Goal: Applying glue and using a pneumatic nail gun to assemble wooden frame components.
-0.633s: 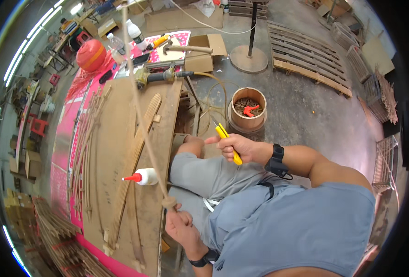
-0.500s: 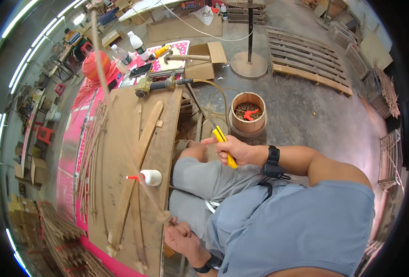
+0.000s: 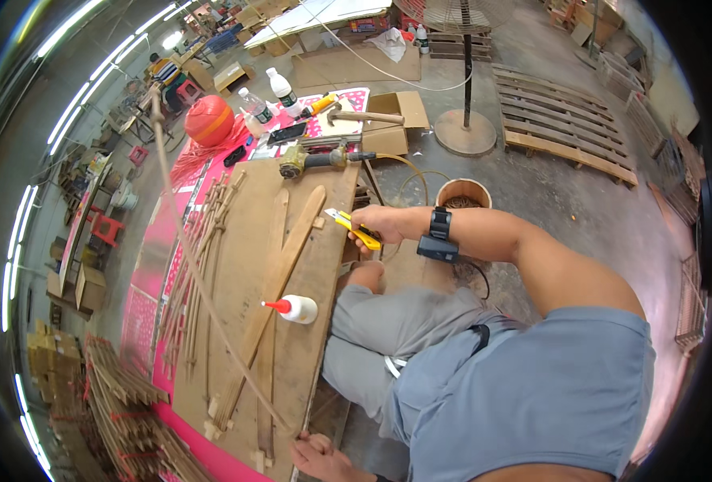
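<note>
My right hand is closed around a yellow utility knife, its bare blade pointing left near the workbench's right edge. At the lower edge of the view, my left hand pinches the near end of a long thin brown stick. That stick slants up and left, above the bench, well apart from the knife. Beneath it lie a long tapered wooden strip and a thinner strip. A white glue bottle with a red nozzle rests on its side between my hands.
Several thin sticks lie along the bench's left part. A power tool sits at the far end, with a hammer, a phone and bottles beyond. A wooden tub stands on the floor behind my right forearm.
My right hand has brought the knife left to the bench edge, and its index finger has curled in. My left hand has dropped lower in view with the stick. The view has shifted.
</note>
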Motion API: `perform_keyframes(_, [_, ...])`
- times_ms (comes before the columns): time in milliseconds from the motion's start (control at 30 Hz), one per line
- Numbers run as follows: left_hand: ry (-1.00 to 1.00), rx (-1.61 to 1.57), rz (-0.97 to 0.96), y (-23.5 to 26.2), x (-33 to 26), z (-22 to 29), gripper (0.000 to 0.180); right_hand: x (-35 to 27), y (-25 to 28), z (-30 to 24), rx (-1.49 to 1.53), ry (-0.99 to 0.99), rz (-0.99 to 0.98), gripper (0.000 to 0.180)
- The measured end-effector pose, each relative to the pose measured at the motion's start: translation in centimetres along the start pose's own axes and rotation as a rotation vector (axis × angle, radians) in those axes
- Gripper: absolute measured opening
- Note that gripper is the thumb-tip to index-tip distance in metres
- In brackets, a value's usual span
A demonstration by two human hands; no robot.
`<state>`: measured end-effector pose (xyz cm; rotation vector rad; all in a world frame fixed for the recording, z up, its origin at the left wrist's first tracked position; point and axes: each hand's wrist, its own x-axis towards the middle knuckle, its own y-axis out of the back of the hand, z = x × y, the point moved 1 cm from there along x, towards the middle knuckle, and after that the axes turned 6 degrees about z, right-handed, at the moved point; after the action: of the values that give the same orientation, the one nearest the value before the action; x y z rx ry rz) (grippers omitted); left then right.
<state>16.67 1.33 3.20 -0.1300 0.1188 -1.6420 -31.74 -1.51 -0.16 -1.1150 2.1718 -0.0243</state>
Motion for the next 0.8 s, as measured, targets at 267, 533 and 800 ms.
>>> perform_keyframes(267, [0.234,-0.130,0.192,4.3,1.7,-5.8,0.030,8.2,0.5,-4.7,-0.330,0.240,0.047,0.038])
perform_keyframes(533, [0.161,-0.039,0.290,-0.5,5.5,-3.1,0.043,13.9,-2.1,-7.5,-0.517,0.500,-0.029,0.053])
perform_keyframes(800, [0.234,0.030,0.356,-0.7,7.6,-2.7,0.038,20.1,-8.5,-9.8,-0.574,0.523,0.024,0.052])
